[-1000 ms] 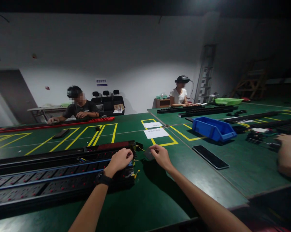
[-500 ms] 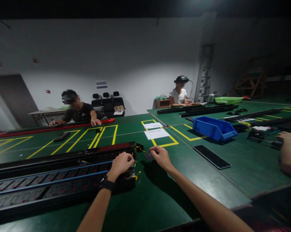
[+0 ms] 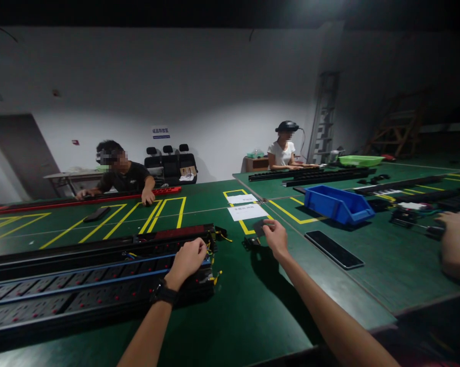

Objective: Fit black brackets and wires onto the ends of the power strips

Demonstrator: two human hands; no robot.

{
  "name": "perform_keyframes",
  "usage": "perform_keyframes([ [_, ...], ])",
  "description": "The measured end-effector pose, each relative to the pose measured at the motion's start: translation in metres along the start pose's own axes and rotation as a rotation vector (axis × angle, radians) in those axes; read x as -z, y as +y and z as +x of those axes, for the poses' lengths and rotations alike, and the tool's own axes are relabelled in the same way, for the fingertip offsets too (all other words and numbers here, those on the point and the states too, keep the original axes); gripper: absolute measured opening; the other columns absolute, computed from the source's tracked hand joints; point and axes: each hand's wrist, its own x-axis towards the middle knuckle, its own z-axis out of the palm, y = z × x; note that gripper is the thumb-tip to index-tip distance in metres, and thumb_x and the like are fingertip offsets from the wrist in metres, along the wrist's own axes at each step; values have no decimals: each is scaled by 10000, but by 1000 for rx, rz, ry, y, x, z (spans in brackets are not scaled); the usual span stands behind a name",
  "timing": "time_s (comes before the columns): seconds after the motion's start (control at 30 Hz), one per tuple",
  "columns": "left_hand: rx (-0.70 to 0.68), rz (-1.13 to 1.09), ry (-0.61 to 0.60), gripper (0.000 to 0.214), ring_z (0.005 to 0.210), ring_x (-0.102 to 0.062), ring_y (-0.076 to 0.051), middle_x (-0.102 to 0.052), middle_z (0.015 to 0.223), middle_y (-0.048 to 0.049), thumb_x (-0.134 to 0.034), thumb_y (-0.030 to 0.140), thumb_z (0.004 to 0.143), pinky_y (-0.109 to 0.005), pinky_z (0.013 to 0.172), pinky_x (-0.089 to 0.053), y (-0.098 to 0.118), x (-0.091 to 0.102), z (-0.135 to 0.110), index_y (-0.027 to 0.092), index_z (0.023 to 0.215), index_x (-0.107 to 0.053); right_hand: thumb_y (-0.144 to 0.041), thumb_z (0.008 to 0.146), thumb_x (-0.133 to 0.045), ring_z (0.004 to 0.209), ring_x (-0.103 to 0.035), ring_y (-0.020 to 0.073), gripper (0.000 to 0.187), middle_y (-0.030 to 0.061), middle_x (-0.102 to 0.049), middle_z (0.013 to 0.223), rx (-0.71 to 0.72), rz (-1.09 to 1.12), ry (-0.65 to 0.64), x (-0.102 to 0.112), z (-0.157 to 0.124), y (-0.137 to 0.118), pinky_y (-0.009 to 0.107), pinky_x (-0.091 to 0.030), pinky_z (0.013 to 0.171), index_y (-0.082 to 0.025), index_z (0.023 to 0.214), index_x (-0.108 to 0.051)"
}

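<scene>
My right hand [image 3: 276,238] is closed, pinching a small flat dark plate [image 3: 259,228] above the green table. Just under that plate, a small black part with a brassy spot [image 3: 251,243] lies on the table. My left hand [image 3: 188,261], with a dark watch at the wrist, is closed over the right end of a long black power strip [image 3: 100,295] lined with sockets and red dots. Whatever its fingertips grip is hidden. Yellow-tipped wires [image 3: 218,278] stick out from the strip's end.
Behind the strip lies another black housing [image 3: 153,237] with a dark red panel. White paper labels [image 3: 247,212], a phone [image 3: 334,249] and a blue bin [image 3: 337,205] are on the table. Another person's hand [image 3: 459,239] is at far right; two people sit across.
My right hand has moved right and slightly up with the dark plate, away from the strip's end. The small black part beneath it now shows. My left hand has shifted slightly left.
</scene>
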Motion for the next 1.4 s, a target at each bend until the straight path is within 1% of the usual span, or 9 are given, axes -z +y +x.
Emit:
perform_keyframes([
  [0.13, 6, -138, 68, 198, 774, -663, -170, -732, 837, -45, -484, 265, 931, -251, 695, -408, -4, -4, 4, 198, 868, -659, -255, 809, -523, 818, -705, 230, 357, 86, -769, 916, -149, -82, -67, 14, 10, 8, 296, -495, 723, -171, 1096, -719],
  [0.3, -64, -305, 166, 230, 769, -655, -163, -739, 850, -36, -479, 289, 930, -250, 713, -431, -7, -7, 7, 183, 890, -679, -234, 853, -532, 960, -696, 240, 398, 132, -752, 1071, -229, -210, -179, 18, 16, 13, 292, -480, 789, -141, 1203, -696],
  [0.47, -182, -375, 156, 272, 759, -663, -166, -746, 843, -27, -485, 356, 940, -258, 721, -453, -3, -6, 5, 186, 898, -693, -450, 867, -616, 1074, -651, 289, 526, 187, -697, 1211, -146, -360, -283, 20, 17, 14, 314, -460, 824, -98, 1255, -663],
  [0.6, -190, -434, 192, 294, 777, -675, -176, -749, 859, -35, -490, 387, 942, -274, 745, -479, -3, -7, 5, 184, 923, -702, -458, 832, -670, 978, -645, 273, 464, 183, -711, 1077, -13, -528, -376, 20, 11, 10, 303, -423, 737, -95, 1119, -695],
  [0.77, -140, -546, 231, 324, 779, -673, -186, -737, 868, -58, -485, 426, 942, -288, 734, -504, -8, -8, 8, 173, 947, -688, -402, 877, -596, 1036, -607, 276, 357, 175, -695, 1133, 65, -741, -330, 24, -1, -3, 317, -412, 765, -136, 1092, -696],
  [1.0, -193, -704, 21, 347, 616, -571, -119, -673, 850, -42, -481, 443, 938, -238, 589, -452, -5, -8, 5, 153, 1018, -652, -432, 929, -514, 1087, -595, 320, 388, 172, -725, 1111, 120, -890, -369, 23, -9, -15, 350, -459, 801, -136, 1040, -738],
  [1.23, -210, -731, -61, 308, 652, -560, -128, -637, 787, -20, -519, 430, 922, -240, 611, -431, -4, -9, 4, 153, 984, -638, -427, 944, -513, 1104, -607, 340, 388, 172, -735, 1111, 168, -929, -364, 19, -14, -11, 391, -467, 831, -152, 1041, -769],
  [1.3, -217, -709, -58, 294, 669, -558, -135, -640, 786, -22, -512, 410, 919, -248, 628, -432, -3, -8, 3, 152, 967, -645, -424, 934, -539, 1102, -609, 343, 366, 173, -728, 1118, 181, -923, -316, 18, -15, -11, 411, -465, 843, -164, 1056, -767],
  [1.4, -232, -667, -59, 294, 708, -566, -147, -664, 817, -36, -507, 395, 920, -260, 660, -436, 0, -5, 1, 149, 961, -664, -383, 933, -560, 1113, -600, 333, 351, 163, -709, 1150, 268, -818, -170, 16, -20, -21, 428, -455, 889, -181, 1163, -730],
])
